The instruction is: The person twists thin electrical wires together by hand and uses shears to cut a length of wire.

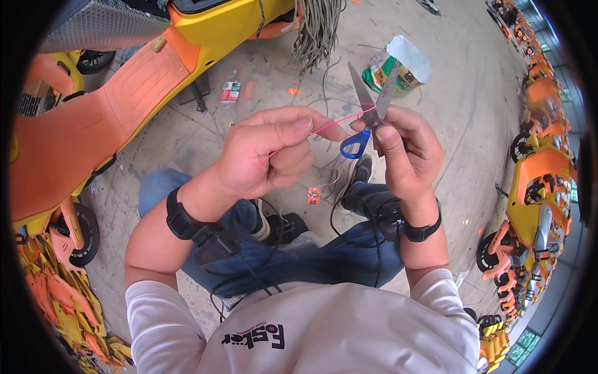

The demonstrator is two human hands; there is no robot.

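Observation:
My left hand pinches a thin red string between thumb and fingers, with its index finger extended to the right. The string runs taut up to the scissors and crosses their metal blades near the pivot. My right hand grips these scissors, blades pointing up and slightly apart, with a blue loop handle hanging beside the fingers. A small orange square piece with a pale thread lies on the floor below my hands.
Yellow-and-orange scooters stand along the left, and more line the right. A plastic bottle, a green-and-white open bag and small scraps lie on the concrete floor. A bundle of grey cords hangs at the top.

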